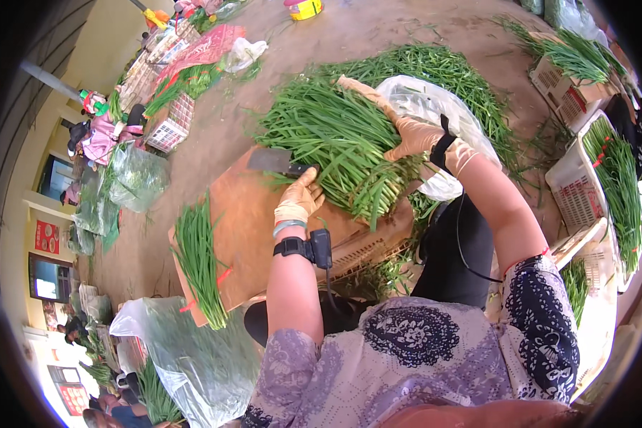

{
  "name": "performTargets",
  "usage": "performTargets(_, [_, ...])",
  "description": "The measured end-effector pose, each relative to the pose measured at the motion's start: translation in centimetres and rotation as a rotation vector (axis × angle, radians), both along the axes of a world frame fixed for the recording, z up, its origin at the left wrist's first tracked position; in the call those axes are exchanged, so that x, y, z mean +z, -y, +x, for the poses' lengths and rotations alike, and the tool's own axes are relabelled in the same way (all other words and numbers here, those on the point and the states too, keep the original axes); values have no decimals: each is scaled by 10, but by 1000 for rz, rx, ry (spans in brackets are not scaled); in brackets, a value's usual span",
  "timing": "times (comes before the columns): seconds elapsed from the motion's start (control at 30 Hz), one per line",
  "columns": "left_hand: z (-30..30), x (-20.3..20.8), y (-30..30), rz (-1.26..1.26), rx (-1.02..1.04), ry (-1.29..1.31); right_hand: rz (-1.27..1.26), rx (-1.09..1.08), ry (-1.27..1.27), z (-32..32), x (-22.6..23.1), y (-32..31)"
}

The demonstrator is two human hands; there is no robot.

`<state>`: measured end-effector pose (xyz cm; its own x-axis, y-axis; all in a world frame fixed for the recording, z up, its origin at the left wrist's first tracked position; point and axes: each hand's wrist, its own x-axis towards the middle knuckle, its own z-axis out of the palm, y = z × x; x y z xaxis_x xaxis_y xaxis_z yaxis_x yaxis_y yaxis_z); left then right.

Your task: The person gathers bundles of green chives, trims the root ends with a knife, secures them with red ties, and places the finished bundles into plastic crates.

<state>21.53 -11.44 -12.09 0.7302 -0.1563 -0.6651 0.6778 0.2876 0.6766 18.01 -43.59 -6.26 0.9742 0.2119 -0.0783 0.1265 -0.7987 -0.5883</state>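
Note:
A large heap of garlic chives [328, 128] lies on a brown board [246, 214] in front of me, its cut ends toward me. My left hand [301, 196], in a pale thin glove, is closed round the black handle of a cleaver [269, 160]; the blade points left, at the heap's near left edge. My right hand [415, 137], gloved too, rests against the heap's right side with thumb and fingers spread. Its far fingers are partly lost among the leaves. At the board's left edge lies a tied bunch of chives [201, 260] with red bands.
Loose chives [442, 75] cover the floor beyond, beside a white plastic bag [435, 100]. Crates of bunches [578, 192] stand at right. Clear plastic sheeting [192, 357] lies at lower left. Another person [100, 139] sits at far left near crates [171, 125].

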Motion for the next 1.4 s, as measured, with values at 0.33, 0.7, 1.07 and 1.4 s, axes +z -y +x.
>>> performTargets(0.33, [1, 12, 6, -171, 396, -121, -129, -12, -137, 20, -14, 6])
performTargets(0.7, [26, 9, -71, 1190, -330, 257, 100, -158, -203, 8, -4, 5])
performTargets(1.07, [-14, 27, -6, 455, 85, 690, 1624, 88, -502, -6, -65, 77])
performTargets(1.4, [36, 84, 145, 299, -221, 540, 1427, -268, -724, -13, -63, 33])
